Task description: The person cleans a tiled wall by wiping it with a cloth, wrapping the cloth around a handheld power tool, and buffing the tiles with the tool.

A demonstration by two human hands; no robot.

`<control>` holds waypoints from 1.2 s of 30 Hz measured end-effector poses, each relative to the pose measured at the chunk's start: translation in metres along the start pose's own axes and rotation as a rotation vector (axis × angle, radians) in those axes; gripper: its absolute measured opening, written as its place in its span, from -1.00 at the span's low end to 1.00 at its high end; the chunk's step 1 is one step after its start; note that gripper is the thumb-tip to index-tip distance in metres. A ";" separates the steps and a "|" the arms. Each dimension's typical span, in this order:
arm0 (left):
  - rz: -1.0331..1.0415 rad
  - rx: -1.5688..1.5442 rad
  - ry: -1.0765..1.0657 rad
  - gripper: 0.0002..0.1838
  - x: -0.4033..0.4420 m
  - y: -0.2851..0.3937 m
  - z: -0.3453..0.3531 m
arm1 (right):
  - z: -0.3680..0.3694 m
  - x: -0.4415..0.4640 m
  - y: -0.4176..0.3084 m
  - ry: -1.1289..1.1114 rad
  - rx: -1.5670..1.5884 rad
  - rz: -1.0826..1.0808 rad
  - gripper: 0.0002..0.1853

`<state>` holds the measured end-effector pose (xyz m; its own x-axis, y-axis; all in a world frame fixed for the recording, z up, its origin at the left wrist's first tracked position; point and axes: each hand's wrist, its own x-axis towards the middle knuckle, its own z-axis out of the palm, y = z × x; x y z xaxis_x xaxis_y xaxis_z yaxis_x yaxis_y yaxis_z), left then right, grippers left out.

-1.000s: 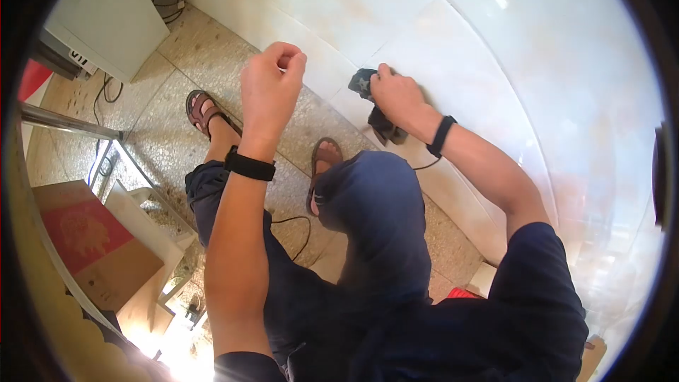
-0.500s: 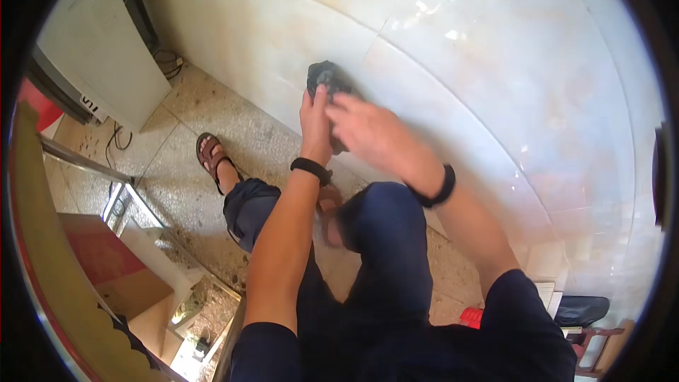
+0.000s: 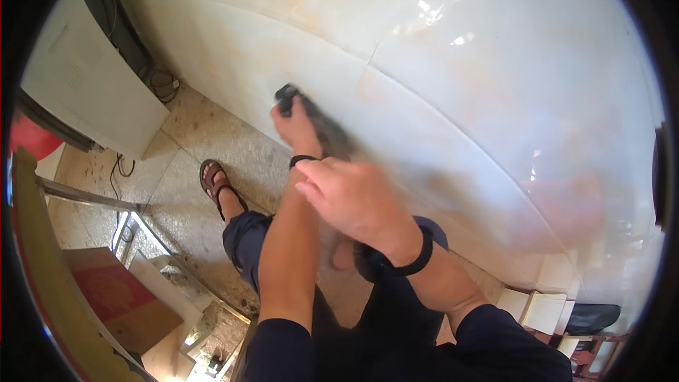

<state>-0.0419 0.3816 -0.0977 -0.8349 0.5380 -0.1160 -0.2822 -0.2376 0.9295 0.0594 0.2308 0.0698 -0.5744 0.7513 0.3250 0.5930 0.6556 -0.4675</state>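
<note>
A dark, crumpled cloth-like item [image 3: 325, 131] hangs beside the pale tiled wall, blurred along its lower part. My left hand [image 3: 293, 127] is closed around its upper end, with the thumb pointing up. Just below, my right hand [image 3: 350, 194] lies across my left wrist beside the black wristband. Its visible fingers are slightly apart and show nothing between them; its far side is hidden. Another black band [image 3: 417, 258] is on my right wrist.
The tiled wall [image 3: 460, 99] rises on the right. A white cabinet [image 3: 95, 74] and cables [image 3: 166, 85] stand upper left. A metal frame [image 3: 92, 194] and a red-and-brown box [image 3: 117, 297] are lower left. My sandalled foot [image 3: 212, 177] rests on the speckled floor.
The left hand has moved up and left with the dark item. My right hand has shifted down from the item to the left wrist. The view has turned slightly.
</note>
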 end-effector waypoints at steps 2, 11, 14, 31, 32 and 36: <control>-0.016 -0.024 -0.060 -0.65 0.008 -0.009 -0.004 | 0.000 0.002 0.003 -0.045 -0.019 0.001 -0.75; 0.080 -0.038 -0.179 -0.63 -0.045 0.043 0.014 | -0.013 -0.014 -0.004 0.006 0.142 -0.050 -0.70; -0.104 -0.169 -0.191 -0.63 -0.031 0.046 0.012 | -0.006 -0.018 0.002 0.058 0.141 -0.096 -0.73; -0.095 -0.139 -0.243 -0.71 -0.013 0.037 0.004 | -0.002 -0.011 -0.003 -0.012 0.068 -0.038 -0.79; -0.085 -0.147 -0.247 -0.71 -0.017 0.040 0.005 | 0.000 -0.010 -0.001 0.002 0.074 -0.029 -0.79; 0.292 0.033 -0.317 -0.61 -0.061 0.058 0.016 | 0.000 -0.009 -0.002 0.013 0.103 -0.032 -0.76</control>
<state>0.0002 0.3485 -0.0310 -0.6896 0.6752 0.2618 -0.0363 -0.3933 0.9187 0.0640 0.2225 0.0679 -0.5845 0.7314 0.3512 0.5127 0.6684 -0.5388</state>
